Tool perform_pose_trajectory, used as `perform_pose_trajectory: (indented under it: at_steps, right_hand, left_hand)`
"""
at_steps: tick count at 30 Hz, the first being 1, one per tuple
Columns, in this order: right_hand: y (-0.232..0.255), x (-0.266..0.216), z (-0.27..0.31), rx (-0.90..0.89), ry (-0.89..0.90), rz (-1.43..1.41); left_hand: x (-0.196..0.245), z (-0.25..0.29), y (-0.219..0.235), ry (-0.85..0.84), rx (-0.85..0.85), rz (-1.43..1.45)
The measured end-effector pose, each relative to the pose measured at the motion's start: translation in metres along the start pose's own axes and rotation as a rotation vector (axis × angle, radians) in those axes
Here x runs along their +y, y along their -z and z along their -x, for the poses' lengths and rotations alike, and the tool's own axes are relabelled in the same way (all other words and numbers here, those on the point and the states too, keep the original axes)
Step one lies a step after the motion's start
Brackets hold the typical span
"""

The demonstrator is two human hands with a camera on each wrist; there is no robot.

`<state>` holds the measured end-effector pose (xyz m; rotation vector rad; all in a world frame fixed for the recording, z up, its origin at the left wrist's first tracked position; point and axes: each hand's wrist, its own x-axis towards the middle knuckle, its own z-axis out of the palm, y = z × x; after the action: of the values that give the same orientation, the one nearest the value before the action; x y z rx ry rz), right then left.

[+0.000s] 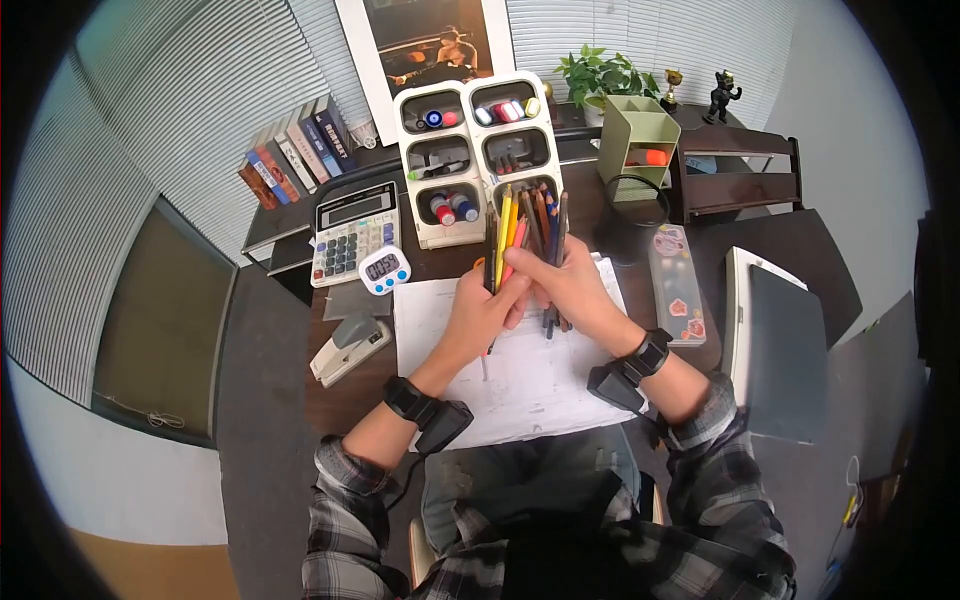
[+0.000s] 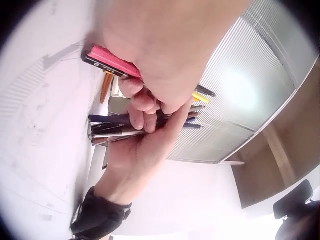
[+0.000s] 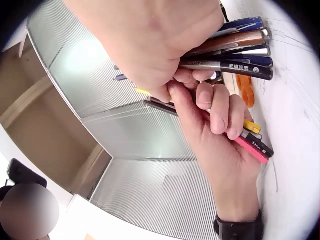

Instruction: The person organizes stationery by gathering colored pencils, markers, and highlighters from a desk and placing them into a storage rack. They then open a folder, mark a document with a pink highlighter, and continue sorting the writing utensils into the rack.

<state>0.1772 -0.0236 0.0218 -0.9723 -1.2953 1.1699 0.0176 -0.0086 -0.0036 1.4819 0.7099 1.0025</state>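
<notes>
Both hands meet over white paper sheets (image 1: 450, 400) in the head view, each gripping a bunch of pencils upright. My left hand (image 1: 480, 315) holds yellow, pink and black pencils (image 1: 503, 240), whose lower ends stick out below the fingers in the right wrist view. Brown, blue and black pencils (image 3: 245, 40) are in the grip of my right hand (image 1: 582, 290). The lower ends of both bunches are close over the paper. In the head view the thumbs cross at the front, and the palms are hidden.
A white six-compartment organizer (image 1: 480, 75) with markers stands behind the hands. To the left are a calculator (image 1: 350, 245), a timer (image 1: 384, 268) and a stapler (image 1: 350, 345). On the right lie a translucent pencil case (image 1: 676, 285) and a dark-covered folder (image 1: 785, 350); a green holder (image 1: 625, 125) stands behind.
</notes>
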Motion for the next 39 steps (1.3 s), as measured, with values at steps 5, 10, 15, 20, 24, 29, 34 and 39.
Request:
perform_pose_trajectory:
  at_steps: [5,10,15,20,24,29,34,39]
  right_hand:
    - [0.002,-0.002,-0.001,-0.004,0.029,-0.039]
    - [0.009,-0.01,-0.004,0.131,0.074,-0.153]
    - [0.015,0.004,-0.007,0.151,0.052,-0.132]
    - [0.007,-0.003,-0.002,0.011,-0.034,-0.084]
    - [0.008,-0.005,-0.002,0.021,-0.045,-0.047]
    - [0.01,-0.004,-0.004,0.136,0.032,-0.066]
    - [0.006,-0.001,-0.007,0.11,0.139,-0.04]
    - [0.009,-0.012,0.0,0.033,-0.022,-0.038]
  left_hand:
    - [0.01,0.002,-0.003,0.083,-0.037,0.142]
    - [0.008,0.0,-0.005,0.136,0.093,0.28]
    - [0.0,0.0,0.002,0.147,-0.02,0.184]
    - [0.006,0.003,0.001,0.178,-0.171,0.1]
    - [0.009,0.003,0.001,0.177,-0.184,0.173]
    - [0.013,0.001,-0.006,0.18,-0.057,0.243]
    - [0.007,0.002,-0.005,0.261,-0.157,0.247]
    - [0.009,0.002,-0.005,0.272,-0.182,0.236]
